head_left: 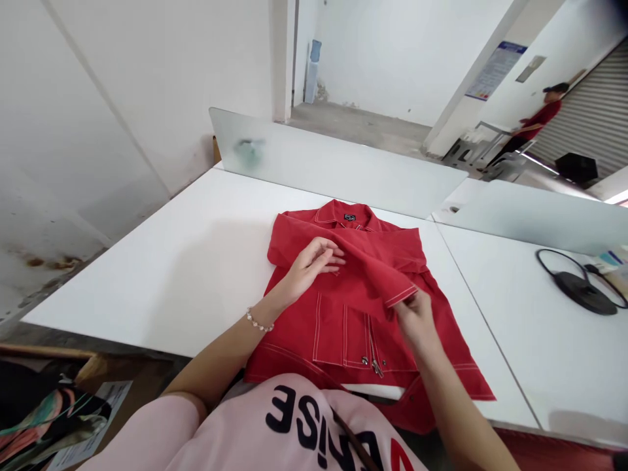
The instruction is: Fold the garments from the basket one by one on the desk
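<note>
A red jacket [446, 327] with white stitching lies front side up, its collar at the far side of the white table. Its sleeves are folded across the front, and a zipper [373, 356] shows near the hem. My right hand [417, 320] is closed on the cuff end of one sleeve [373, 275], which is lifted a little off the body. My left hand [316, 258], with a bracelet at the wrist, is at the middle of that sleeve. Its fingers are stretched out, the tips partly behind the raised cloth. The jacket's lower edge hangs over the table's front edge.
A frosted divider [333, 173] runs along the back of the white table [196, 261]. To the right lies a black round-based object [583, 291] with a cable. A box of cloth [59, 412] stands low at left. A person in red [540, 124] is far off.
</note>
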Tool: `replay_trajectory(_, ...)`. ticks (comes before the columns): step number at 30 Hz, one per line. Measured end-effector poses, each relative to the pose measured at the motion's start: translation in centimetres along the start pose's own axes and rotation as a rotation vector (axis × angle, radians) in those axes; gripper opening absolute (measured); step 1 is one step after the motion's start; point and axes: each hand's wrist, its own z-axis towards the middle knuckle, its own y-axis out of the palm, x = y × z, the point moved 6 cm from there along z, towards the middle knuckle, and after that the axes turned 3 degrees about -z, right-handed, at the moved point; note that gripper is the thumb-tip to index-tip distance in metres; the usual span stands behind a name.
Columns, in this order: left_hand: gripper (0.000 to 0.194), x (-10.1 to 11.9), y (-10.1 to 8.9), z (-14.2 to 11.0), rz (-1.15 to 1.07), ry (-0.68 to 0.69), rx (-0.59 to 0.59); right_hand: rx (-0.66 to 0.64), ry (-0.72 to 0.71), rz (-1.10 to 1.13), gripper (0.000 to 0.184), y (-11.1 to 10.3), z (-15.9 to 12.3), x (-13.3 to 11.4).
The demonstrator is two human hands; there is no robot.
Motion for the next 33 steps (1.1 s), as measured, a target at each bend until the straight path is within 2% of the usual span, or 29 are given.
replay_trajectory(4, 0.025, 0.6, -3.9, 1.6, 0.543, 0.187, 0.09, 0.079, 0.067, 0.108, 0.041, -4.5, 4.3, -0.1)
replay_trajectory(6, 0.029, -0.5, -5.7, 2.6, 0.808, 0.185, 0.114, 0.094, 0.094, 0.17, 0.043, -5.9, 6.6, -0.3)
replay_trajectory(9, 0.044, -3.6, -8.0, 3.4, 1.112, 0.088, 0.103, 0.153, 0.088, 0.224, 0.046, -7.6, 9.6, 0.5)
replay_trajectory(12, 0.06, -6.6, -9.8, 3.1, 1.306, -0.003, 0.101, 0.149, 0.113, 0.138, 0.049, -8.5, 11.9, 3.8)
replay_trajectory(15, 0.078, -7.7, -11.1, 2.6, 1.374, -0.018, 0.177, 0.014, 0.178, -0.193, 0.054, -8.5, 13.0, 8.7)
replay_trajectory(17, 0.082, -7.3, -11.2, 2.4, 1.389, 0.043, 0.238, 0.016, 0.183, -0.465, 0.059, -8.8, 13.2, 11.3)
replay_trajectory(20, 0.058, -5.9, -10.6, 2.3, 1.468, 0.162, 0.283, 0.157, 0.143, -0.701, 0.075, -9.6, 13.2, 12.9)
replay_trajectory(23, 0.024, -5.5, -9.6, 2.3, 1.587, 0.167, 0.198, 0.311, 0.039, -0.753, 0.083, -10.3, 12.7, 12.5)
replay_trajectory(25, 0.017, -5.9, -9.2, 2.3, 1.647, 0.134, 0.093, 0.38, -0.02, -0.772, 0.079, -10.8, 12.3, 11.9)
replay_trajectory(27, 0.018, -6.3, -9.1, 2.3, 1.684, 0.107, 0.027, 0.383, -0.023, -0.795, 0.07, -11.3, 11.9, 11.6)
replay_trajectory(29, 0.019, -6.5, -9.0, 2.3, 1.704, 0.087, 0.014, 0.34, 0.019, -0.817, 0.064, -11.6, 11.4, 11.7)
replay_trajectory(33, 0.021, -6.5, -8.9, 2.3, 1.716, 0.048, 0.014, 0.222, 0.094, -0.747, 0.067, -11.6, 10.8, 12.5)
